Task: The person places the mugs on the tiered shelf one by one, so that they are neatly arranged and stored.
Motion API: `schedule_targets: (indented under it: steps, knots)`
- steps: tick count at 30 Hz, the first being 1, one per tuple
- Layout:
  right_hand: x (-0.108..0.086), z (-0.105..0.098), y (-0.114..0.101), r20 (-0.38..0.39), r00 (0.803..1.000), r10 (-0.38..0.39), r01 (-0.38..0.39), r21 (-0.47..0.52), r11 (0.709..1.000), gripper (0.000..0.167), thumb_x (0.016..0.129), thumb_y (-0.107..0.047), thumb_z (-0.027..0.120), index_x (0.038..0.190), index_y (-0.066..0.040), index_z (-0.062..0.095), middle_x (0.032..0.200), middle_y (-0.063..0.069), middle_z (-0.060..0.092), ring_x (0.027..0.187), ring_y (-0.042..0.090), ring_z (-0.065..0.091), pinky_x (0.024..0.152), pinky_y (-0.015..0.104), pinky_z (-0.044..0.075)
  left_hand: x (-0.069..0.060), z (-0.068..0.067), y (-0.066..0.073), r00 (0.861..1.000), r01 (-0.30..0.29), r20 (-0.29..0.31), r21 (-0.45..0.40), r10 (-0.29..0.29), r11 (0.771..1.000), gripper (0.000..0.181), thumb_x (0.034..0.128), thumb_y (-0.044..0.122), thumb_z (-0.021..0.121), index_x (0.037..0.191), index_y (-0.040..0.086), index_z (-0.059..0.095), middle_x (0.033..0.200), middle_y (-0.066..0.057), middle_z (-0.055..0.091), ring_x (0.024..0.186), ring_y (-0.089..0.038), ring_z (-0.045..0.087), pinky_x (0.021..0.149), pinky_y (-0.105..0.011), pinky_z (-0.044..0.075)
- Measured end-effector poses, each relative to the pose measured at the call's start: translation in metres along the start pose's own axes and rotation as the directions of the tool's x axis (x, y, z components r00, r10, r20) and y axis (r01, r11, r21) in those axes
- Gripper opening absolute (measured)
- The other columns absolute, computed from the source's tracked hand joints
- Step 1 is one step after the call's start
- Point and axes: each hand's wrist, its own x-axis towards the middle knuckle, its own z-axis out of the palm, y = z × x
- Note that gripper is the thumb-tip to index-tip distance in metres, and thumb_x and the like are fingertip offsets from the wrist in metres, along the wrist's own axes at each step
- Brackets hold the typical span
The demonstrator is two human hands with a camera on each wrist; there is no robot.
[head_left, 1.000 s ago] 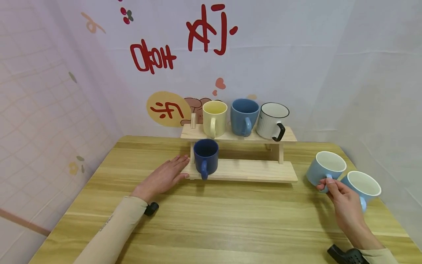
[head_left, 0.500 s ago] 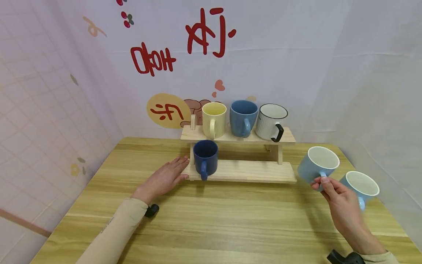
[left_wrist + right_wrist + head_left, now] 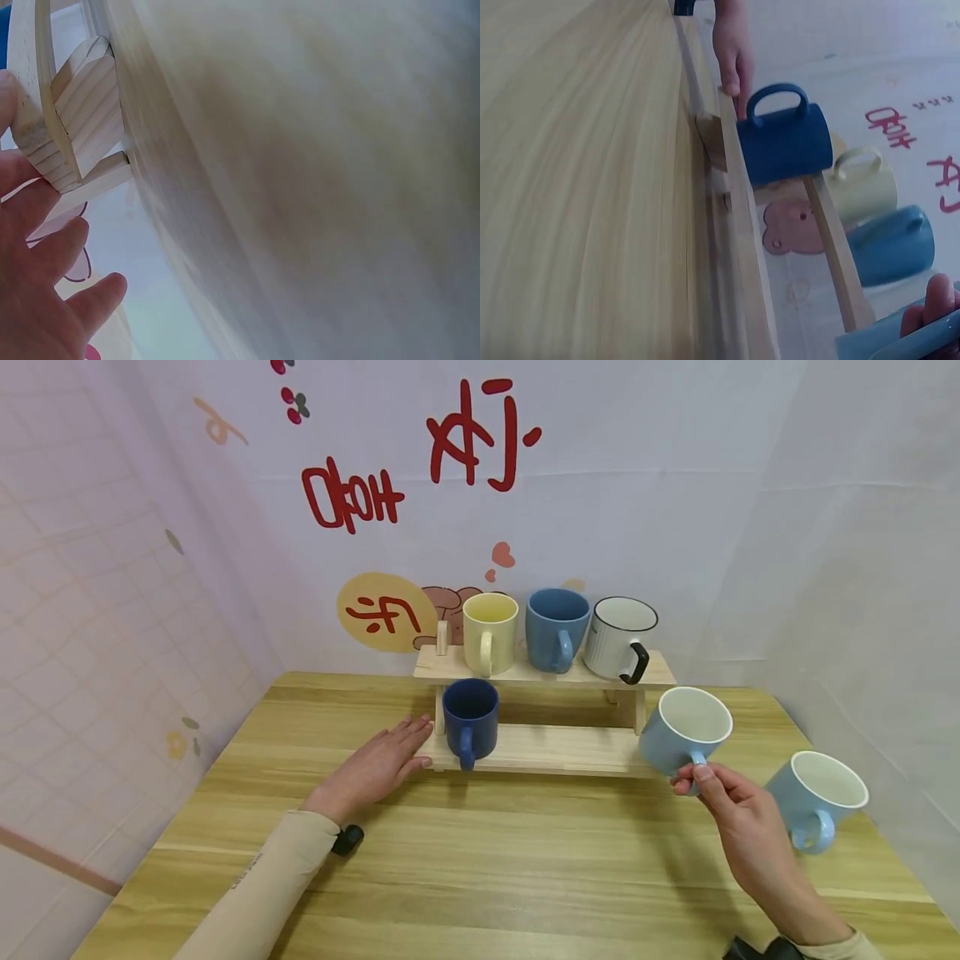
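Observation:
Off the table, a light blue mug (image 3: 667,739) with a white inside hangs from my right hand (image 3: 750,827), whose thumb and fingers pinch its handle. It is at the right end of the lower board of a two-tier wooden rack (image 3: 570,748). My left hand (image 3: 375,772) lies with fingers extended, fingertips touching the rack's left end, as the left wrist view also shows. A dark blue mug (image 3: 471,722) stands at the left of the lower board. On the upper board are a yellow mug (image 3: 491,635), a blue mug (image 3: 557,631) and a white mug (image 3: 618,639) with a black handle.
Another light blue mug (image 3: 817,793) stands on the wooden table (image 3: 510,868) at the right, beyond my right hand. Behind the rack hangs a white cloth (image 3: 660,527) with red lettering, and cloth walls flank the table on both sides.
My right hand has lifted the light blue mug from the table's right side and carried it left toward the rack. The left hand has stayed at the rack's left end.

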Motion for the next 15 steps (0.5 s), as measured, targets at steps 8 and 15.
schedule_targets:
  steps: [8,15]
  knots:
    - [-0.002,0.031,-0.005,0.013,1.0,-0.015,0.016,-0.06,0.998,0.034,0.111,-0.011,0.05,0.111,0.021,0.059,0.087,0.001,0.072,0.098,0.014,0.063,0.094,0.021,0.045,-0.001,0.0,0.0,1.0,0.013,0.021,-0.007,-0.013,1.0,0.067,0.1101,0.048,0.045,0.161,0.005,0.037,0.168,-0.011,0.029,0.153,-0.039,0.03,0.118,-0.062,0.031]
    - [0.002,0.058,-0.006,0.062,0.998,-0.024,0.028,-0.058,0.998,0.03,0.11,-0.012,0.051,0.107,0.015,0.064,0.088,0.005,0.071,0.096,0.016,0.063,0.093,0.023,0.046,-0.001,0.0,-0.001,1.0,0.012,0.021,0.004,-0.012,1.0,0.068,0.1099,0.049,0.044,0.161,0.006,0.035,0.169,-0.011,0.029,0.152,-0.039,0.03,0.118,-0.062,0.031]
